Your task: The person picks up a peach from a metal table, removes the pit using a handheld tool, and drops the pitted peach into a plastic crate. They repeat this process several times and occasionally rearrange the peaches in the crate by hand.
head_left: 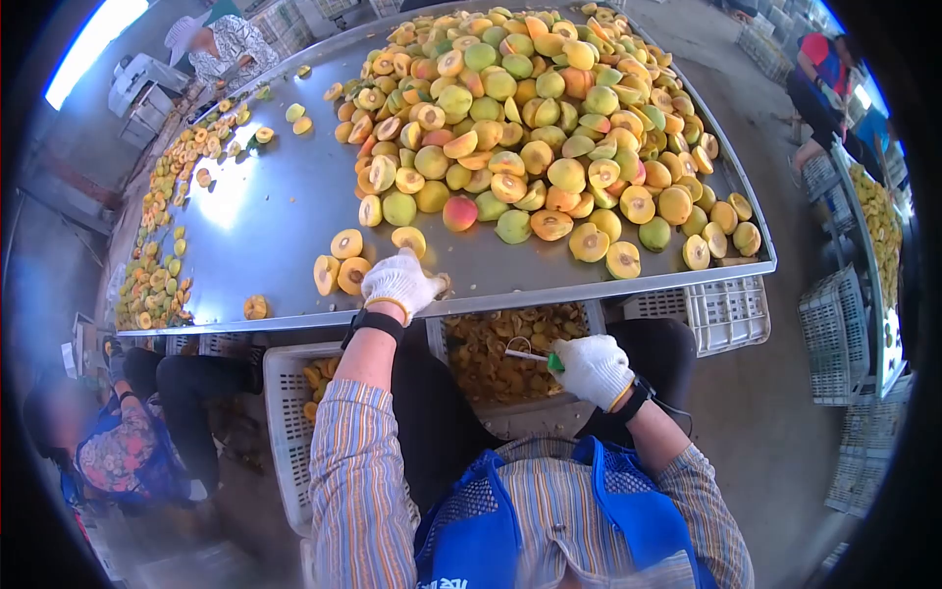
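Note:
My left hand (402, 284), in a white knit glove, is at the near edge of the metal table. Its fingers are curled, and a small brownish bit shows at the fingertips, too small to name. Just beyond it lie several halved peaches (346, 243), cut faces up. In my right hand (595, 370), also gloved, is a pitting tool (528, 354) with a green handle and a thin metal loop. The tool is held over a crate of peach scraps (505, 344) below the table edge. A large heap of whole and halved peaches (520, 118) covers the table's far right.
The metal table (285, 236) has a raised rim. More peach halves (152, 265) line its left side. White plastic crates (285, 422) stand below on both sides of my legs. Other people (231, 49) are at the far left, near left and right, beside another laden table (873, 226).

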Demonstrator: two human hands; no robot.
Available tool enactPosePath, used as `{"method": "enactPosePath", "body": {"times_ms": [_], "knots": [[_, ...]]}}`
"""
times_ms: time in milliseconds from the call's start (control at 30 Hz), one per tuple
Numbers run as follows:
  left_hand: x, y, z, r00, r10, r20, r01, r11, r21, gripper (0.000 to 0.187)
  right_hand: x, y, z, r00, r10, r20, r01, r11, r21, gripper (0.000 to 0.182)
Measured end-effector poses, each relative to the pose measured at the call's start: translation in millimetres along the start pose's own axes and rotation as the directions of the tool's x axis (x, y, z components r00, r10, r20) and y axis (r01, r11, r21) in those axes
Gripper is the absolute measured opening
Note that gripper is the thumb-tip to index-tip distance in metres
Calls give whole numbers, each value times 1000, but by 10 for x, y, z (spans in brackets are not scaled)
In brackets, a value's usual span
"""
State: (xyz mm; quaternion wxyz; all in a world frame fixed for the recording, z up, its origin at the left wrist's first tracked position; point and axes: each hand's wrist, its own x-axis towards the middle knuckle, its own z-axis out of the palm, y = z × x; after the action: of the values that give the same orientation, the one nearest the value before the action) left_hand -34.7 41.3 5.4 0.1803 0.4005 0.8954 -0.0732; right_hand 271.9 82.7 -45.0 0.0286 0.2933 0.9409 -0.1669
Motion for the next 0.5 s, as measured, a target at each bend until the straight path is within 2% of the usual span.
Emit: {"method": "enactPosePath", "body": {"times_ms": [67,100,133,167,200,233,267,300,367,433,500], "knots": [[9,-54,-8,999,27,-17,-28,997,-76,68,-5,-12,-101,997,16,-73,-7,992,122,19],[-56,-117,-39,999,23,-26,-25,997,-77,68,-14,-29,-150,997,10,-80,0,993,120,19],[-185,-205,-49,992,53,-115,-95,913,-398,64,-23,-53,-197,994,19,-104,-2,987,163,19],[-318,-274,-39,976,54,-209,-182,724,-665,60,-35,-85,-254,991,29,-128,-2,978,206,21],[-338,-336,111,968,39,-247,-249,254,-935,48,-57,-139,-335,991,20,-135,8,979,205,21],[-377,-451,229,963,97,-251,-237,-129,-963,44,-82,-217,-434,994,43,-103,-10,953,302,22],[-565,-409,237,928,190,-321,-224,-406,-886,45,-102,-299,-523,996,60,-66,-29,919,394,25],[-779,-285,231,873,258,-414,-161,-648,-744,46,-131,-386,-595,996,48,-76,-15,921,390,25],[-1071,-98,268,877,289,-385,-24,-773,-634,53,-214,-559,-674,997,31,-73,5,892,453,29],[-1188,13,451,888,322,-328,78,-810,-582,51,-272,-706,-682,997,24,-68,11,883,469,30],[-1344,174,534,904,293,-312,55,-803,-593,49,-314,-780,-671,999,19,-38,-1,901,434,32]]}}
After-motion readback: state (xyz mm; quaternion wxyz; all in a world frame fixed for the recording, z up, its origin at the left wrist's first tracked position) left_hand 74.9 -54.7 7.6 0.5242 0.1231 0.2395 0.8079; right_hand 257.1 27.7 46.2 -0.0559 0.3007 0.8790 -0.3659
